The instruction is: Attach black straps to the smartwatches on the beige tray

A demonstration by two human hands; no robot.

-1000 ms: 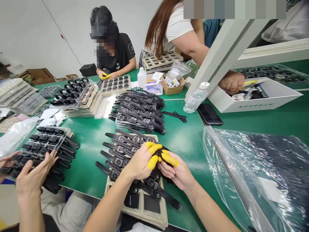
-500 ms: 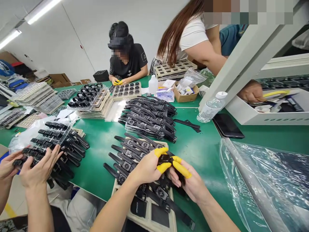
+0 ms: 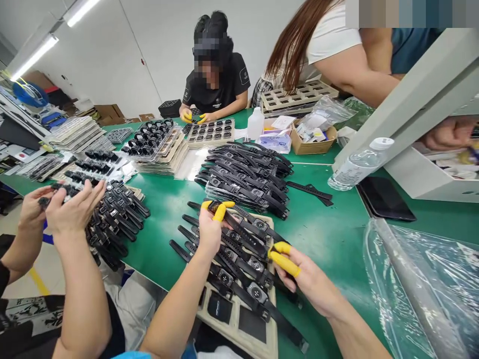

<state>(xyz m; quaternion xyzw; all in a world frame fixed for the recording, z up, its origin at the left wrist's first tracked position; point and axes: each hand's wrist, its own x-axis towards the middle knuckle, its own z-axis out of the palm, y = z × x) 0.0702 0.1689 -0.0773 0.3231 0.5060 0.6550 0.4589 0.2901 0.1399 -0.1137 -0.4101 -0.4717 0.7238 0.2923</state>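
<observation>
Yellow finger cots cover the thumb and a finger of each of my hands. My left hand (image 3: 212, 222) is closed on the case end of a black smartwatch (image 3: 245, 234). At the other end of its strap, my right hand (image 3: 290, 262) pinches the strap tip, so the watch stretches between them. Beneath it lies a beige tray (image 3: 272, 326) bearing rows of black smartwatches (image 3: 257, 291) with their sensor backs up. Dark inserts (image 3: 219, 306) show in the tray's near compartments.
Behind the tray is a stack of strapped watches (image 3: 243, 174). A loose strap (image 3: 310, 192), water bottle (image 3: 359, 164), phone (image 3: 385, 198) and clear plastic sheet (image 3: 422, 279) lie to the right. At left, a co-worker's hands (image 3: 73, 209) lift a watch tray. Another person (image 3: 215, 85) sits opposite.
My hands have moved apart: the left went left and up with the watch, the right holds its strap end, drawing it out. The neighbour's hands raised their tray slightly.
</observation>
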